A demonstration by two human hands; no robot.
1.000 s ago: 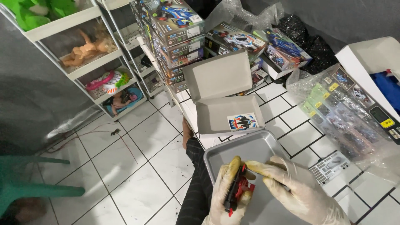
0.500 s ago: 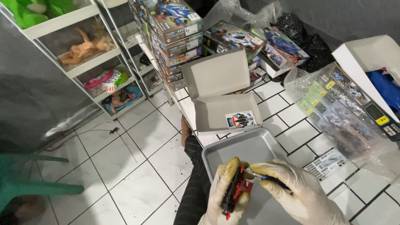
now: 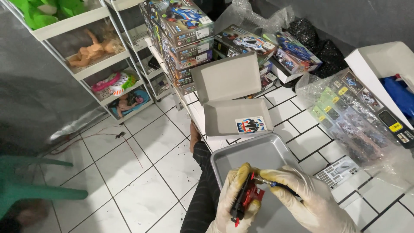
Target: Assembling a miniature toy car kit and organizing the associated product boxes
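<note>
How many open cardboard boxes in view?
2. One open grey box lies on the floor just beyond the metal tray, lid flipped up. One white box sits open at the right edge, blue parts inside. Others may be hidden behind the stacks.

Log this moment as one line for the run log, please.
left hand: holds red toy car chassis | right hand: screwdriver tip on chassis | under hands: grey metal tray | behind tray: open cardboard box with sticker sheet

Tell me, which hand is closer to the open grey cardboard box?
Left. The left hand holds the red toy car chassis just below the open grey cardboard box; the right hand sits further right.
</note>
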